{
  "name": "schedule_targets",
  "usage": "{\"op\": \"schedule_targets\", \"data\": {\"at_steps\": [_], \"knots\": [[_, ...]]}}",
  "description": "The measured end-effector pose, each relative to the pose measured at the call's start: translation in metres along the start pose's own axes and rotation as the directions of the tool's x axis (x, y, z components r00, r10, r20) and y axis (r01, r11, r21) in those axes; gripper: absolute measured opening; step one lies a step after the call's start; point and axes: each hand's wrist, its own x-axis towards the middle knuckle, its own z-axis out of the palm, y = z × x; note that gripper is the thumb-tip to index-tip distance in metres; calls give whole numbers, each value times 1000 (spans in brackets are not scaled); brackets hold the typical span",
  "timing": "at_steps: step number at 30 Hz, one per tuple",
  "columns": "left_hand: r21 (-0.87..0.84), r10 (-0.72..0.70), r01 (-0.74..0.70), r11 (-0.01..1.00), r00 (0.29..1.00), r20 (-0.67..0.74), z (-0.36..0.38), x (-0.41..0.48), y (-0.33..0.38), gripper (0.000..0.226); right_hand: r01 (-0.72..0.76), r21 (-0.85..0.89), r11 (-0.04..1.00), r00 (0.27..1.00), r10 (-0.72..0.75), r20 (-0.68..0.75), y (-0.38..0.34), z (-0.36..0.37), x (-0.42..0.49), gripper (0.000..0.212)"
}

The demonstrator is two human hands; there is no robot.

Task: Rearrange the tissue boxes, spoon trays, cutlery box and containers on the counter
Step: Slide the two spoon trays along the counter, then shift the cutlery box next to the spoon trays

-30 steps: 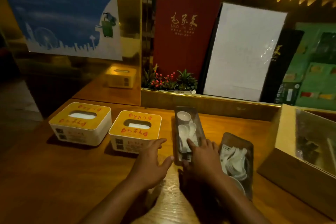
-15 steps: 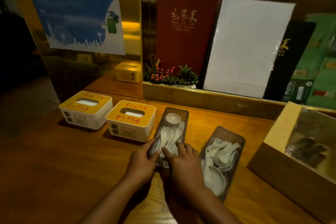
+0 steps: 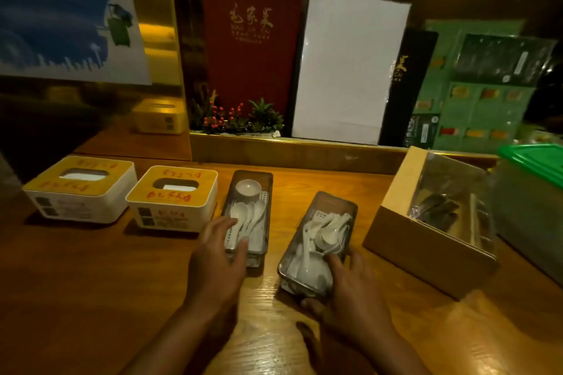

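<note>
Two tissue boxes [image 3: 79, 189] [image 3: 172, 198] sit toward the table's [image 3: 76, 283] left edge. The left hand [image 3: 217, 262], grip loosely spread, rests on the near end of the left spoon tray [image 3: 248, 216]. The right hand [image 3: 350, 289] seems to pinch the angled right spoon tray's [image 3: 320, 240] near end, though dimness hides the thumb. A hasty turn could spill its heaped spoons or knock the cutlery box [image 3: 432, 222] near the right edge.

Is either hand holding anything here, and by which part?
Right hand grips the right spoon tray at its near end. Left hand rests on the left spoon tray's near-left rim; grip unclear.
</note>
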Motion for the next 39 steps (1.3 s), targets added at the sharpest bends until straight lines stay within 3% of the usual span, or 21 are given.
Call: {"op": "schedule_targets", "data": {"at_steps": [2, 4, 7, 11, 17, 25, 30, 33, 36, 39], "knots": [[15, 220, -225, 974, 962, 160, 5, -9, 15, 41, -18, 65, 998, 1000, 17, 18, 5, 4, -6, 82], [52, 312, -357, 933, 871, 380, 13, -19, 27, 51, -19, 129, 991, 1000, 17, 15, 10, 9, -5, 72], [156, 275, -441, 884, 760, 589, 24, -30, 32, 62, 5, 183, 983, 1000, -5, 1, 18, 15, 2, 67], [253, 235, -504, 826, 716, 657, 34, -35, 37, 74, 79, 220, 972, 997, -75, -30, 26, 18, 20, 56], [347, 160, -495, 797, 727, 668, 47, -38, 46, 84, 157, 286, 945, 987, -162, -5, 34, 16, 50, 45], [380, 108, -418, 825, 777, 620, 60, -33, 57, 85, 185, 290, 939, 977, -208, 51, 50, 30, 75, 57], [452, 59, -264, 852, 906, 419, 83, -39, 79, 68, 318, 342, 884, 921, -374, 110, 72, -10, 74, 66], [365, 82, -197, 910, 948, 307, 117, -40, 112, 58, 448, 369, 814, 875, -484, 6, 111, -66, 70, 53], [195, 105, -151, 969, 968, 228, 162, -44, 167, 57, 424, 360, 831, 905, -394, -159, 180, -116, 86, 40], [36, 57, -65, 997, 981, 187, 211, -57, 220, 69, 265, 358, 895, 930, -139, -340, 264, -135, 110, 35]]}}
